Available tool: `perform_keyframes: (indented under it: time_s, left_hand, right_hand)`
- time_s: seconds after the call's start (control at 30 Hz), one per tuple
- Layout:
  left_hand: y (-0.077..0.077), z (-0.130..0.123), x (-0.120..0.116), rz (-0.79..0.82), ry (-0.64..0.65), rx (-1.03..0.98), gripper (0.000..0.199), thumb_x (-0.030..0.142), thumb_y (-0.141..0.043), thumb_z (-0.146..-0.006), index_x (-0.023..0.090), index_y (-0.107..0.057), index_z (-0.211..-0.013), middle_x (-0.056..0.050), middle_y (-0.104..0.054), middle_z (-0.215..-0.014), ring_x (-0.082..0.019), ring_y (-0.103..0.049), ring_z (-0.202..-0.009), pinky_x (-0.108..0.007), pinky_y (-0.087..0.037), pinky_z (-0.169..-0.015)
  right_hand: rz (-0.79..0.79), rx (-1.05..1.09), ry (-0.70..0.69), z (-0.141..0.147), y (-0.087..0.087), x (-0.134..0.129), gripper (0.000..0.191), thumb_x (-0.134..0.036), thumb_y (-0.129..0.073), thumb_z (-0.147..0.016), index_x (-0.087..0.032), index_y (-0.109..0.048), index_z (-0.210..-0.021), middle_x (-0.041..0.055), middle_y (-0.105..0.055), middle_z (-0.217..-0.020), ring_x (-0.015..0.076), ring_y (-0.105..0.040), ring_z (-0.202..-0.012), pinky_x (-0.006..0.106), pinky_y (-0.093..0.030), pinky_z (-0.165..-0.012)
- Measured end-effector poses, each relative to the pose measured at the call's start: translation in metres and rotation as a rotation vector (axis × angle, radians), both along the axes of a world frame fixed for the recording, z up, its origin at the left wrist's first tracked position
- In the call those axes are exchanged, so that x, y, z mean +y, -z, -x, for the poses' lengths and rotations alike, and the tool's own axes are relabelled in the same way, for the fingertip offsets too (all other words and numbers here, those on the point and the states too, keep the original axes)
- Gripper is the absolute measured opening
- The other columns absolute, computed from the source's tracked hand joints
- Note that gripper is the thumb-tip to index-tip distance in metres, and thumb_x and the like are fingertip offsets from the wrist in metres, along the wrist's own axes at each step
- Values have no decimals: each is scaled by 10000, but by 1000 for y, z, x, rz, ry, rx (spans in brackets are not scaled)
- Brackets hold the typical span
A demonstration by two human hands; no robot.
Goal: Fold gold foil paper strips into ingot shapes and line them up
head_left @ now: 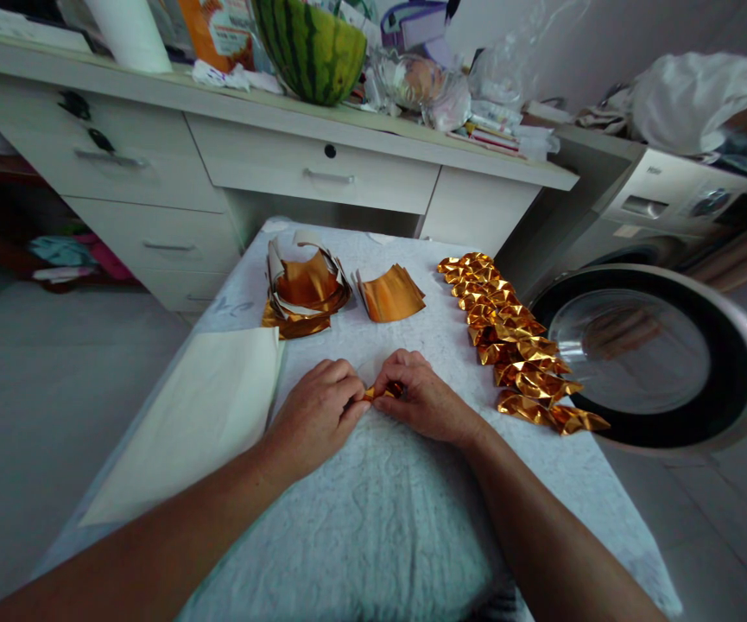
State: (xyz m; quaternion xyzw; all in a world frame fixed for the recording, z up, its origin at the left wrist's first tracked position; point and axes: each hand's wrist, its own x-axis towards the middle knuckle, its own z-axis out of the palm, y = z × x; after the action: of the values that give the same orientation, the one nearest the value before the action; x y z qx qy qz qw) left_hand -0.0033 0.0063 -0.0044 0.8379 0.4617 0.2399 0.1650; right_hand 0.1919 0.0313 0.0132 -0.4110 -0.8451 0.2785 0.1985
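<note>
Close together near the middle of the cloth-covered table, both hands pinch one small piece of gold foil paper. My left hand is closed on its left end, and my right hand is closed round its right end, hiding much of it. Beyond them lie a curled stack of gold sheets and a smaller stack of gold sheets. To the right, several folded gold foil pieces form a long overlapping row. A pale flat sheet lies left of my left hand.
Behind the table stands a white desk with drawers, bearing a cut watermelon, a white roll and plastic bags. At the right, a washing machine's round door hangs open beside the table edge.
</note>
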Motion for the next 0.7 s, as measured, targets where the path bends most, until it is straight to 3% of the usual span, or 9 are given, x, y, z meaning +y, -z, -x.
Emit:
perform_keyframes:
  time_s: [0.7]
  left_hand:
    - [-2, 0, 1, 21, 1, 36, 130, 195, -562, -892, 186, -575, -763, -34, -558, -854, -206, -516, -867, -366, -447, -784]
  right_hand:
    - [2, 92, 19, 2, 4, 2, 88, -127, -709, -816, -180, -652, -776, -7, -597, -809, 141, -537, -829, 312, -352, -840]
